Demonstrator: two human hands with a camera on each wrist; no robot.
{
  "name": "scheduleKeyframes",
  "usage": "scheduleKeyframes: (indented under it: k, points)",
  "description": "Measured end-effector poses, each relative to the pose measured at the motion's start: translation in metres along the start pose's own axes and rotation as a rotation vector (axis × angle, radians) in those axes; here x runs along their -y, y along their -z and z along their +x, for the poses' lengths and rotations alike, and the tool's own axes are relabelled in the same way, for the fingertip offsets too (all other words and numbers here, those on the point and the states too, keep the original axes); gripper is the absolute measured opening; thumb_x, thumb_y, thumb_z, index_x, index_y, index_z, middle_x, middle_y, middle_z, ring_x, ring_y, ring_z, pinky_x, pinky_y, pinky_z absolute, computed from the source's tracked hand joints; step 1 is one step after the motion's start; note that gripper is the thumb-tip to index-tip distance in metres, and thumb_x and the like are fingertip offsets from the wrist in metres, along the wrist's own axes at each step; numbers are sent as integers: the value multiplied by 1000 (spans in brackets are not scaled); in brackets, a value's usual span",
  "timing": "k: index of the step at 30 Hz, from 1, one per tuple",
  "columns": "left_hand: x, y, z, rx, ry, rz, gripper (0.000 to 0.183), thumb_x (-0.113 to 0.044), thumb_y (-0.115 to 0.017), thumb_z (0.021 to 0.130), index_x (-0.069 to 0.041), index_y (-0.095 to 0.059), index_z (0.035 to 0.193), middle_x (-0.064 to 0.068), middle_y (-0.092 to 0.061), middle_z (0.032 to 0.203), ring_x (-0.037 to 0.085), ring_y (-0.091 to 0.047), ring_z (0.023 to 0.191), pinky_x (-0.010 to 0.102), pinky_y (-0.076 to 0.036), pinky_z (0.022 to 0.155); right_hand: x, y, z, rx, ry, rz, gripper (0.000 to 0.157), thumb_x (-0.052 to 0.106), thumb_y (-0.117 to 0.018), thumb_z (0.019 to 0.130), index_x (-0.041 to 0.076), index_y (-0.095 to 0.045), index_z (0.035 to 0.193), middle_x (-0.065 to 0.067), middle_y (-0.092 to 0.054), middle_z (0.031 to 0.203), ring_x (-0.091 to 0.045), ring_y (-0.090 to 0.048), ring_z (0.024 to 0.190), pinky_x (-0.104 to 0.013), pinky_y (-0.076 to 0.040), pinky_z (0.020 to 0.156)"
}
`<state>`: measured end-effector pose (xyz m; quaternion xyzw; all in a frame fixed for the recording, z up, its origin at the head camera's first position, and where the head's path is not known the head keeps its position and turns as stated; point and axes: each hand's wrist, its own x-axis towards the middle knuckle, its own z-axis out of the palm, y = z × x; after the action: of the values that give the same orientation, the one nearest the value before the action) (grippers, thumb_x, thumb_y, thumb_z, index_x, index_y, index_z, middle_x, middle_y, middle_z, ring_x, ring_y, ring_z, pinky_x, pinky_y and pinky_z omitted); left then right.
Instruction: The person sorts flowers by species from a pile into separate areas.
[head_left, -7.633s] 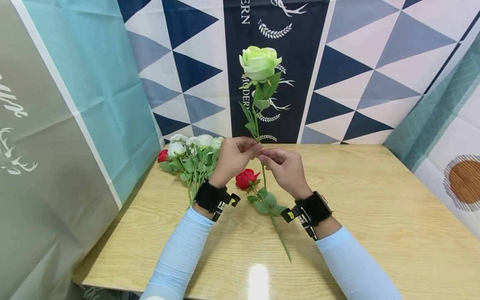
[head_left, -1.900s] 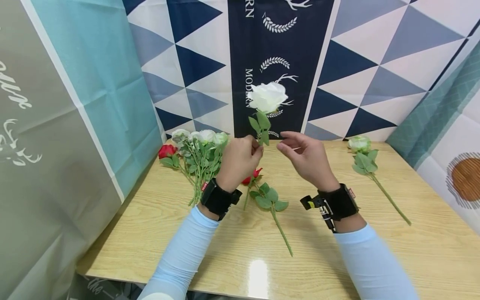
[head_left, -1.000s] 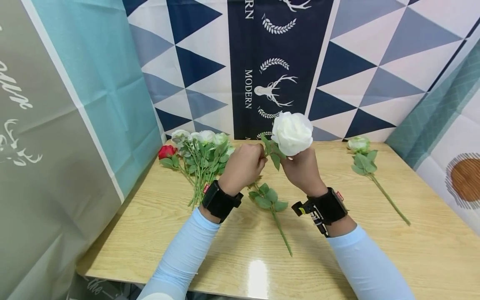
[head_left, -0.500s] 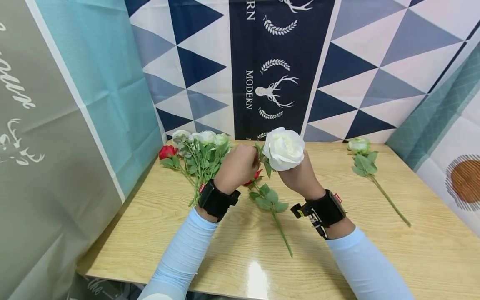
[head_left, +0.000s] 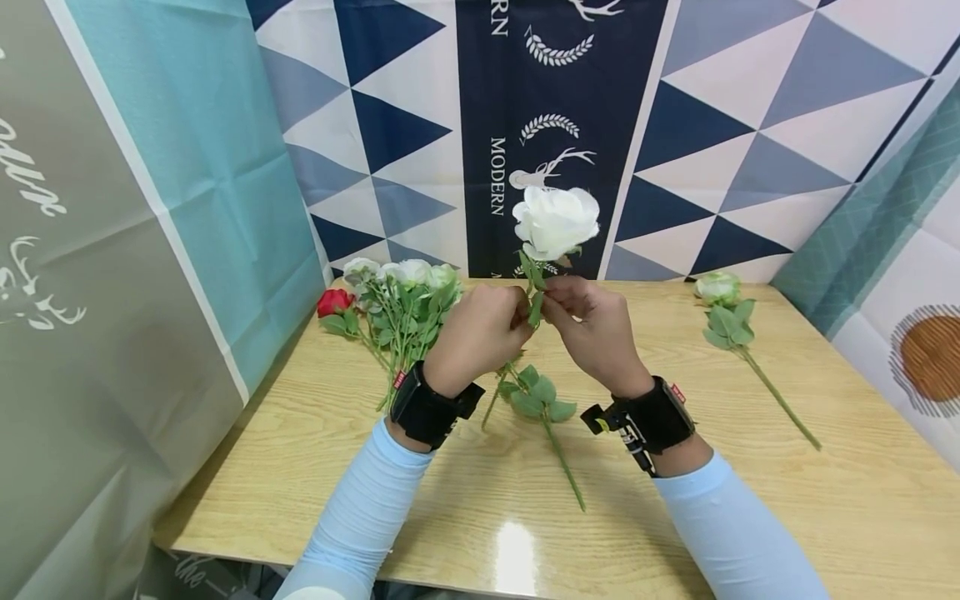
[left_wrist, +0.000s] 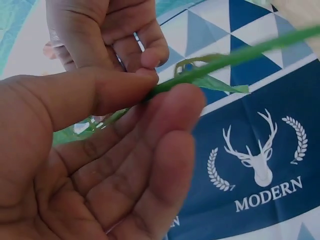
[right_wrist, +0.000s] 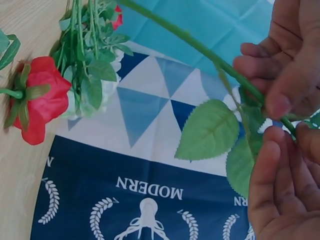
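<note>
Together, left hand [head_left: 480, 332] and right hand [head_left: 602, 332] in pinch grip; white rose [head_left: 556, 222] by its stem [right_wrist: 190, 41].

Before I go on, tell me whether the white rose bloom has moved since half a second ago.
Yes: the white rose bloom has moved up in the head view; it sat below the printed deer then and now overlaps it.

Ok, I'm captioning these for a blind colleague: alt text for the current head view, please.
A person's left hand and right hand hold a white rose bloom-up over a wood-grain table. On it lie a bunch of white, pale green and red flowers at left, a leafy flower stem below the hands, and a pale green rose at right.
</note>
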<state>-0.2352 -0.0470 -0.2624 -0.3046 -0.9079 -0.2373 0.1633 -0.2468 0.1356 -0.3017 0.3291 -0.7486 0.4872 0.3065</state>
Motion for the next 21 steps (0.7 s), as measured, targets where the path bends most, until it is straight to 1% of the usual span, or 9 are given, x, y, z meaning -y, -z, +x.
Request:
scheduleKeyframes:
  k: [1, 4, 7, 8, 10, 12, 14, 17, 21]
  points:
    - [1, 0, 1, -11, -9, -40, 27, -5, -65, 96, -13, -60, 71, -4, -40, 60, 12, -41, 53, 25, -30, 55, 0, 0, 0, 0, -10, 5, 15, -8, -68, 95, -7, -71, 109, -16, -74, 92, -8, -71, 79, -17, -55, 75]
    - [4, 1, 2, -49, -30, -145, 28, -5, -67, 95, -11, -59, 69, -5, -39, 57, 11, -38, 49, 24, -29, 55, 1, -1, 0, 5, -31, -6, 13, -3, -69, 96, -4, -73, 108, -13, -74, 92, -7, -70, 77, -18, -54, 72]
    - [9, 2, 3, -98, -31, -212, 33, -5, -69, 95, -10, -54, 65, -4, -38, 55, 10, -36, 47, 24, -28, 54, 4, -3, 0, 11, -53, -27, 12, 2, -71, 96, -1, -75, 107, -11, -76, 95, -11, -72, 79, -17, -53, 72]
    - [10, 3, 3, -117, -19, -224, 34, -5, -69, 94, -10, -53, 64, -3, -39, 54, 10, -37, 46, 24, -27, 53, 5, -4, 0, 13, -58, -36, 12, 3, -71, 96, 0, -75, 107, -11, -76, 96, -13, -72, 79, -17, -53, 72]
    - [11, 4, 3, -158, 19, -245, 32, -7, -70, 94, -10, -56, 66, -2, -47, 54, 11, -43, 46, 24, -30, 51, 6, -5, -1, 15, -61, -49, 12, 3, -73, 95, 0, -76, 107, -10, -76, 96, -16, -72, 78, -16, -52, 72]
    - [12, 6, 3, -197, 63, -266, 26, -9, -71, 94, -9, -62, 69, 0, -59, 59, 11, -53, 50, 24, -38, 52, 8, -7, -1, 22, -53, -64, 12, 3, -74, 94, 1, -77, 105, -9, -76, 95, -17, -72, 77, -16, -52, 71]
    - [12, 7, 2, -237, 108, -280, 20, -11, -72, 94, -8, -67, 74, 3, -68, 66, 13, -61, 55, 25, -44, 54, 7, -9, -2, 38, -36, -93, 13, 3, -76, 92, 0, -76, 105, -8, -76, 93, -17, -71, 75, -17, -52, 70]
    - [13, 8, 2, -280, 155, -304, 15, -13, -72, 94, -6, -71, 81, 4, -73, 72, 14, -66, 62, 29, -49, 59, 7, -14, -3, 74, -18, -125, 16, 3, -77, 91, -1, -76, 106, -8, -76, 90, -15, -72, 74, -19, -55, 70]
    - [17, 7, 3, -329, 196, -332, 11, -13, -72, 93, -7, -73, 84, 2, -72, 69, 12, -67, 62, 31, -50, 59, 8, -19, -6, 122, -34, -136, 21, 3, -77, 91, -1, -74, 111, -9, -77, 92, -15, -73, 76, -26, -58, 69]
